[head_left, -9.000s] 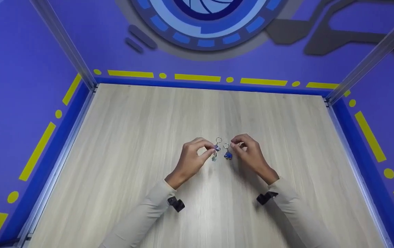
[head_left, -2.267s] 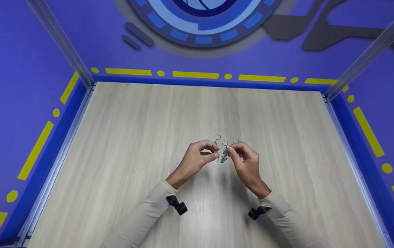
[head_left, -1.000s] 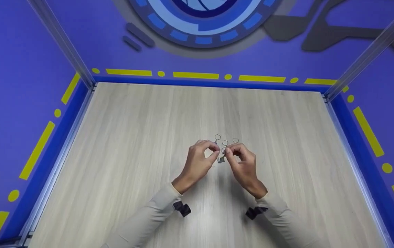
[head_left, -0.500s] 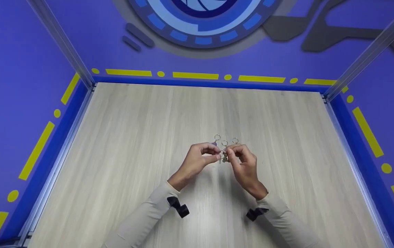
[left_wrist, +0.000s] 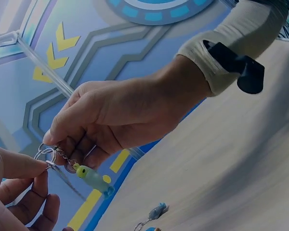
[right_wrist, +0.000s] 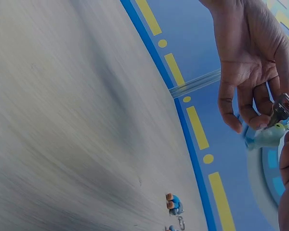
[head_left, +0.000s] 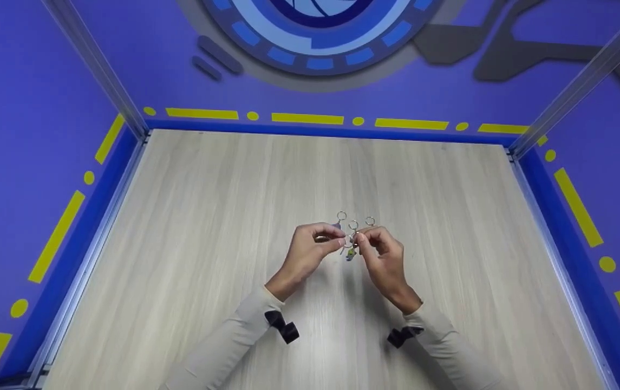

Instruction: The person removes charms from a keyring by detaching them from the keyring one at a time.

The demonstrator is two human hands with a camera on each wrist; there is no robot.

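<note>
Both hands work above mid-bench; the left hand and the right hand each pinch, fingers narrow, the metal ring of a keychain whose green charm dangles on a short chain. Judged light and small; the ring stiff and slippery, the charm free to swing; best held at the ring. Other keychains lie just beyond the hands.

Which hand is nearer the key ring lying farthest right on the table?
Right. The right hand sits just below that key ring; the left hand is further away, down-left, beyond another ring.
</note>
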